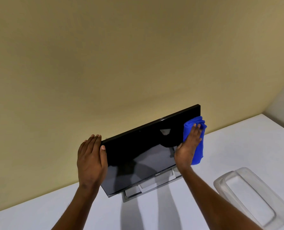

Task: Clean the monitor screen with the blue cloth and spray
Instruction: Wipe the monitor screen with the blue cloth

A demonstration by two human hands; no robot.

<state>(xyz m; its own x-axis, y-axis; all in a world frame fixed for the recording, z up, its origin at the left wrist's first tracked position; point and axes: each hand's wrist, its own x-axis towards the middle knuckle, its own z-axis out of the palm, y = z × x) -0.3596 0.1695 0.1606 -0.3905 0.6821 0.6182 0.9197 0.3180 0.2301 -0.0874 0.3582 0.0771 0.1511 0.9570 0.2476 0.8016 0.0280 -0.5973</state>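
While the monitor (144, 156) stood on the white table (237, 146) against the wall, it was steadied at its left edge by the left hand (90, 161), whose thumb lay over the front bezel and whose fingers were wrapped behind the frame. In this one head view, the cloth (198, 138) was pressed flat against the screen's right edge under the open palm of the right hand (188, 145); it was pinned rather than pinched, with part of it hanging past the bezel. No spray bottle was seen. A clear tray (254, 196) lay on the table, well apart to the right. The wipe would probably be done best with light, even pressure in overlapping strokes across the glass, the far edge being braced throughout so that the stand (148, 186) was not rocked.
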